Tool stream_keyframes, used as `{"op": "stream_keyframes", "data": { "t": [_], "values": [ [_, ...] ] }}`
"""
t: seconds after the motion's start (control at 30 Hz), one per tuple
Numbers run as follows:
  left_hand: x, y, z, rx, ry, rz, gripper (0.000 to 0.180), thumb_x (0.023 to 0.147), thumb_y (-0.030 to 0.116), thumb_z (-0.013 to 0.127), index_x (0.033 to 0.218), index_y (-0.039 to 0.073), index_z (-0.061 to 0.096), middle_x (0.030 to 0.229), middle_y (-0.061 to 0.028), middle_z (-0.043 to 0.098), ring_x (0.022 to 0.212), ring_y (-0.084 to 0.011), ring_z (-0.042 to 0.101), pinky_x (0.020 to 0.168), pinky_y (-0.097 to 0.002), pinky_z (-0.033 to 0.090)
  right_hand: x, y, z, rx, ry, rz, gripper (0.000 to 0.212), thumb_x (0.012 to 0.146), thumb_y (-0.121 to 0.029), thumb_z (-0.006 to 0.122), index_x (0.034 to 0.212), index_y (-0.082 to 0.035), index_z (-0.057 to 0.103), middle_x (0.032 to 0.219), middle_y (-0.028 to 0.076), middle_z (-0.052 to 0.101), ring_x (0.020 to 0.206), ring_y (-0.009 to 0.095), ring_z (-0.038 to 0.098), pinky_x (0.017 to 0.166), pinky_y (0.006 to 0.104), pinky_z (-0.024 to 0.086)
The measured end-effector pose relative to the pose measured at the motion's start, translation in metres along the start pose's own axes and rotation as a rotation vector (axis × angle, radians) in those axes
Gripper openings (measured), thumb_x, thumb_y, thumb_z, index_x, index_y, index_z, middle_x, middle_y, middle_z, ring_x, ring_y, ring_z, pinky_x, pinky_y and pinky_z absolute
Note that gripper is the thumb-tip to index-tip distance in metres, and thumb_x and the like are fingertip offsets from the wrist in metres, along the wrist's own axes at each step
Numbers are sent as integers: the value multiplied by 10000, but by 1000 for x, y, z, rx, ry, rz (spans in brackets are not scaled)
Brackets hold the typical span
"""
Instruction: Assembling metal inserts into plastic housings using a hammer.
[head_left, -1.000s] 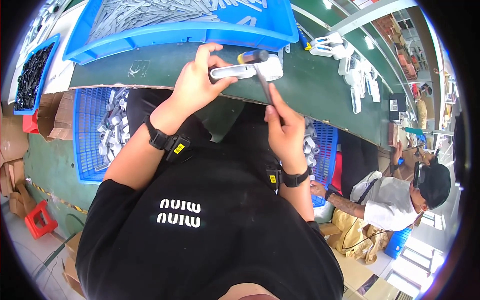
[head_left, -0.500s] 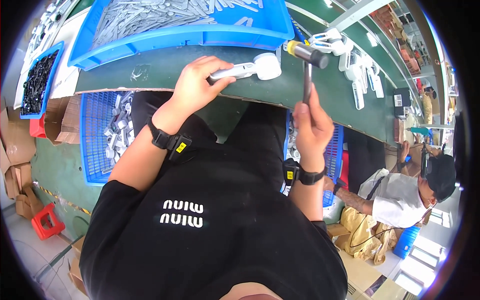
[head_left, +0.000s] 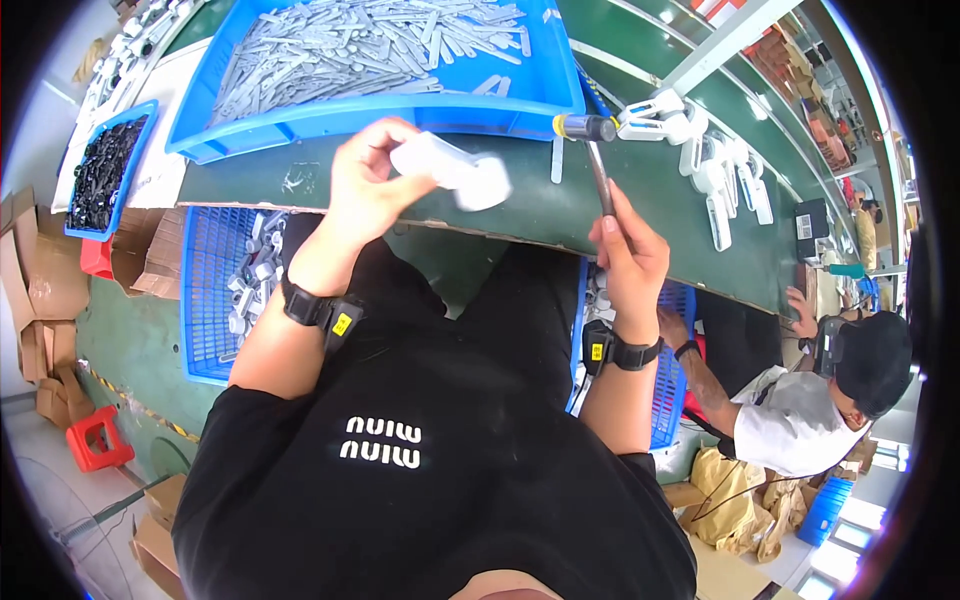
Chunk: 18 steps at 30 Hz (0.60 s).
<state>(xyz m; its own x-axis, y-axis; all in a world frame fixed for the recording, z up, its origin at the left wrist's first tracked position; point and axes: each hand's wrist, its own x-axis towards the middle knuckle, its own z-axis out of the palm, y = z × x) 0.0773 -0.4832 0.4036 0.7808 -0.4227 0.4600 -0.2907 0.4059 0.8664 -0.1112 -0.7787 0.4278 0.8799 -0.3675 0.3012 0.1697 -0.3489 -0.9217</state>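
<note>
With the left hand (head_left: 368,188) gripping a white part (head_left: 455,172) just above the bench (head_left: 540,205) edge and the right hand (head_left: 628,258) clenched on an upright hammer (head_left: 597,160), a stray blow could catch the fingers or crack the part.

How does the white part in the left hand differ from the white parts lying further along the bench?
The white part is gripped in the left hand, lifted off the green bench; the finished white parts lie loose on it, untouched. The held one looks blurred; the others are sharp. Both are white plastic, similar in shape.
</note>
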Motion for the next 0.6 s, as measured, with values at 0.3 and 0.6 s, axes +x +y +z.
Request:
{"op": "stream_keyframes", "data": {
  "t": [0.3,0.6],
  "values": [
    [15,32,53,808,-263,120,264,874,107,864,1103,49,746,1037,-132,708,977,-350,738,856,-450,590,13,42,-4,235,66,231,473,1143,-105,611,1616,-101,606,860,-8,654,633,44,499,557,215,414],
    [12,-7,92,1132,-486,143,217,872,217,839,1035,100,755,977,-83,643,1002,-315,679,901,-466,492,4,51,-7,240,23,136,492,1146,-72,576,1638,-71,569,852,-7,637,644,44,498,568,211,406]
  ]
}}
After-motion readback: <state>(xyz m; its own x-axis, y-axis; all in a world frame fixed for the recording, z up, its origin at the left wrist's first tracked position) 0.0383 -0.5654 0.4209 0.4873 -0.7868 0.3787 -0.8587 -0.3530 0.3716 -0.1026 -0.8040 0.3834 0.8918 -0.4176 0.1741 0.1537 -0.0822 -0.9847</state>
